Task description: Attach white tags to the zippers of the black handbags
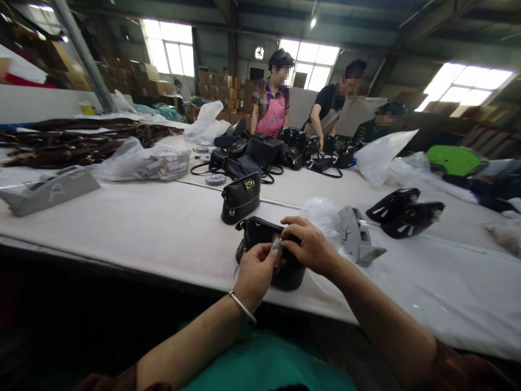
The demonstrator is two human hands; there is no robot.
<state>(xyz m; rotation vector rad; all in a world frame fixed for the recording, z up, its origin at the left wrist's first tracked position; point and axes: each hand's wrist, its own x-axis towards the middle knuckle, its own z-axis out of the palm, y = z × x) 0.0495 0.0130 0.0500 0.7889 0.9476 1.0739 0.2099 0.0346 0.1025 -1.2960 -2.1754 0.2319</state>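
Black handbag lies open-topped under both hands, left and right.

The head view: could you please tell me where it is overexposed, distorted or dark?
In the head view, the windows are blown out white; the table bows with wide-angle distortion; left hand, right hand and black bag look sharp; beneath the table is deep shadow.

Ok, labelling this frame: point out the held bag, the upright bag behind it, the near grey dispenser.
held bag [292, 277]: head view, lower wall.
upright bag [240, 202]: head view, front panel.
near grey dispenser [355, 232]: head view, side plate.
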